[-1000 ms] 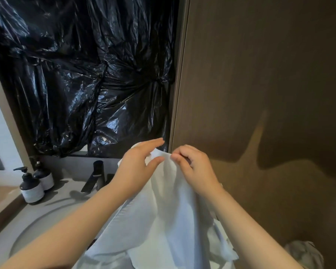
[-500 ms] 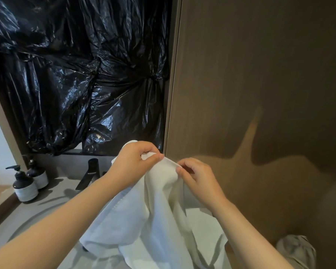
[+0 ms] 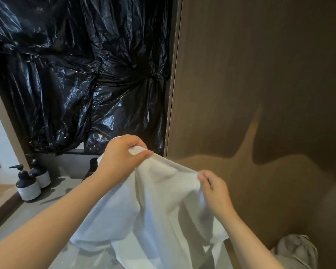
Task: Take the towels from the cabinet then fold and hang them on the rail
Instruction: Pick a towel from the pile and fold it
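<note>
A white towel (image 3: pixel 159 210) hangs in front of me above the vanity counter. My left hand (image 3: pixel 120 158) pinches its top edge near one corner, fingers curled round the cloth. My right hand (image 3: pixel 213 189) pinches the same top edge further right and lower. The edge stretches taut between both hands and the rest drapes down in loose folds. No cabinet opening or rail is in view.
A brown wood panel (image 3: pixel 260 94) fills the right side. Black plastic sheeting (image 3: pixel 76 74) covers the wall behind. Two dark pump bottles (image 3: pixel 28 183) stand on the grey counter (image 3: pixel 23 216) at left, with a black faucet (image 3: pixel 92 165) behind the towel. Grey cloth (image 3: pixel 295 251) lies at bottom right.
My hands have drawn apart along the towel's top edge. The right hand slid right and down, so the edge is now spread between them.
</note>
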`<action>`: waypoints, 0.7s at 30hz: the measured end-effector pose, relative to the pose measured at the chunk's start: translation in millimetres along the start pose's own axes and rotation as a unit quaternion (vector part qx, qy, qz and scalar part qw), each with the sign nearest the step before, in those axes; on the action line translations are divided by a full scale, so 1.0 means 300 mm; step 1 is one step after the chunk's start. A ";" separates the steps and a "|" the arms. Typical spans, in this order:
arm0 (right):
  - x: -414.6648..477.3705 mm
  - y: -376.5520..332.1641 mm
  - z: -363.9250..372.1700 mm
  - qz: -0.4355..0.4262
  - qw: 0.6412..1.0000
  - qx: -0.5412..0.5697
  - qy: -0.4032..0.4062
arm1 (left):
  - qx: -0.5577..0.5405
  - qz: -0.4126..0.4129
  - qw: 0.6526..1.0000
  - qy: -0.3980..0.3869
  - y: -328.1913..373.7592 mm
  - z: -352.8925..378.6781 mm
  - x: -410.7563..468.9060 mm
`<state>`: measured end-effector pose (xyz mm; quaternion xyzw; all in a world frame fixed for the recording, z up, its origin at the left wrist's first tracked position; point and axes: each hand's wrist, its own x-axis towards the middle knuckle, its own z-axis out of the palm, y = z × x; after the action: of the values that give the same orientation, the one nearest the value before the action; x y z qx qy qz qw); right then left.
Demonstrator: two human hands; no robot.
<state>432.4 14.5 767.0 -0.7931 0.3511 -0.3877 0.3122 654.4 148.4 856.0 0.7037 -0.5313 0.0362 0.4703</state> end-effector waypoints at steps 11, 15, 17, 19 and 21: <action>0.150 -0.293 -0.173 -0.225 0.939 -0.259 0.002 | 0.061 -0.014 0.995 0.075 -0.063 -0.017 0.034; 0.134 -0.274 -0.132 -0.215 0.944 -0.250 -0.021 | 0.036 0.016 0.998 0.042 -0.022 0.010 -0.035; 0.123 -0.275 -0.116 -0.221 0.948 -0.227 -0.026 | 0.005 0.039 0.999 0.024 0.017 0.034 -0.068; 0.112 -0.288 -0.105 -0.230 0.951 -0.202 -0.034 | -0.021 0.044 0.999 -0.004 0.046 0.061 -0.082; 0.100 -0.307 -0.102 -0.244 0.952 -0.178 -0.043 | -0.042 0.031 0.998 -0.040 0.062 0.079 -0.078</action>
<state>449.5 35.0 864.9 -0.9133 0.1963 -0.3484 0.0769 619.0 148.6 841.5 0.6673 -0.5724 0.0003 0.4766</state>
